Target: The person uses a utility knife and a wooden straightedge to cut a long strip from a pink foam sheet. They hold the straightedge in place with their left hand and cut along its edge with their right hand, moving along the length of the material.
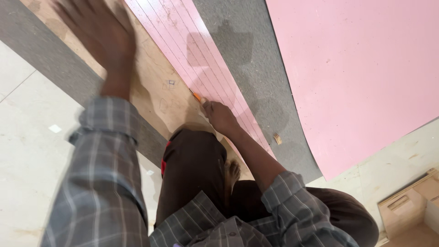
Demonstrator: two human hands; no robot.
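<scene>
Item 1: right hand. I log it closed around an orange-handled cutter, with only the orange tip and a short length of blade showing past the knuckles. The blade meets the near edge of a pink laminate strip, which is scored with several long parallel lines. The forearm runs back and down to a rolled plaid cuff; the wrist is bent low, with the knuckles close to the sheet.

Item 2: left hand. Blurred, fingers spread wide, palm down on the plywood board beside the strip. I see it holding nothing. The arm is extended forward and nearly straight, sleeve to the wrist.

Item 3: the person's bent knee, in dark trousers, rests on the plywood board just behind the cutter; a bare foot shows behind it.

Item 4: surroundings. A grey felt mat lies under the strip. A large pink sheet lies to the right and overlaps the mat. A small wood offcut sits on the mat. A plywood box is at the lower right. Pale tiled floor lies to the left.

Risks, in my judgement: the blade could wander off the scored line if the strip slides, as the bracing hand lies on the board and not on the laminate. The knee is close behind the cutter, so a slip toward the body could reach it. The laminate could chip if the cutter tilts.
</scene>
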